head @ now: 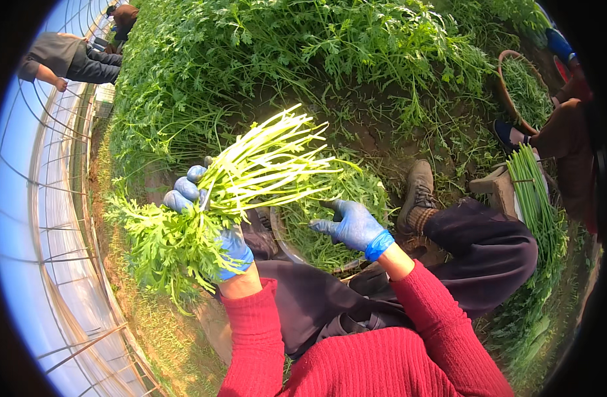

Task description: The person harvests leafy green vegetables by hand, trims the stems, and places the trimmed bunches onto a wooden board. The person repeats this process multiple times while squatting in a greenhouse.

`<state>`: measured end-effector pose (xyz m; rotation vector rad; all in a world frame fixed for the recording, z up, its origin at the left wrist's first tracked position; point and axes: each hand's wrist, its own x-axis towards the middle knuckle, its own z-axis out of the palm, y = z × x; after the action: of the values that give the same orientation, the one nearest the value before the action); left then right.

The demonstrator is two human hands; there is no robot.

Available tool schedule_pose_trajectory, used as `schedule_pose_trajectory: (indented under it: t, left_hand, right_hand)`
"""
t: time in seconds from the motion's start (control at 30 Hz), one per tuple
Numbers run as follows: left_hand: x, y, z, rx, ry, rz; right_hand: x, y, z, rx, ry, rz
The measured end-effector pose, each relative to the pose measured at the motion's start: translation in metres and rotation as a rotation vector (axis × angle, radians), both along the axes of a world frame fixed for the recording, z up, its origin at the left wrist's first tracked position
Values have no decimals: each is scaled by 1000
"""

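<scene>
My left hand, in a blue glove, is closed around a bunch of leafy greens. The pale cut stems point up and right; the leaves hang below the fist at the lower left. My right hand, gloved in blue too, is just below the stem ends with thumb and index finger apart. Nothing shows between those fingers; the others curl under and are partly hidden. Under both hands, between my legs, a round basin holds loose cut greens.
Dense greens grow in front. At right, a bundle of long green stems lies beside a wooden stool. A co-worker's leg is near a basket of greens. Two people stand or bend at upper left, by the greenhouse frame.
</scene>
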<state>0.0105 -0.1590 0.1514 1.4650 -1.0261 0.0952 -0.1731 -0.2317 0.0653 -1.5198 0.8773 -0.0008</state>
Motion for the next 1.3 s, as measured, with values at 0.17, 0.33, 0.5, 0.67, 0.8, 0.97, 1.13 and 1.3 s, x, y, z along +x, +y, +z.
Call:
schedule_pose_trajectory:
  t: [0.17,0.33,0.5,0.67,0.8,0.97,1.13,1.3]
  left_hand:
    - [-2,2,-3,-459,699,-505]
    - [0,8,1,-462,648,-442]
    - [-10,10,-6,-330,516,-442]
    - [-23,8,-8,-313,595,-425]
    - [-29,7,-9,-403,764,-452]
    - [-19,12,-11,-423,800,-531]
    - [-11,20,-17,-375,643,-546]
    - [-22,6,-6,-231,355,-787]
  right_hand:
    - [28,10,-23,832,-749,-245]
    - [-15,1,-12,-524,194,240]
    - [-35,5,36,-53,-470,-331]
    - [21,-16,41,-410,-266,-153]
    - [43,-16,23,-160,-393,-228]
    - [40,-24,10,-209,-390,-400]
    - [-6,-31,28,-836,-16,-332]
    - [13,-18,35,262,-628,-208]
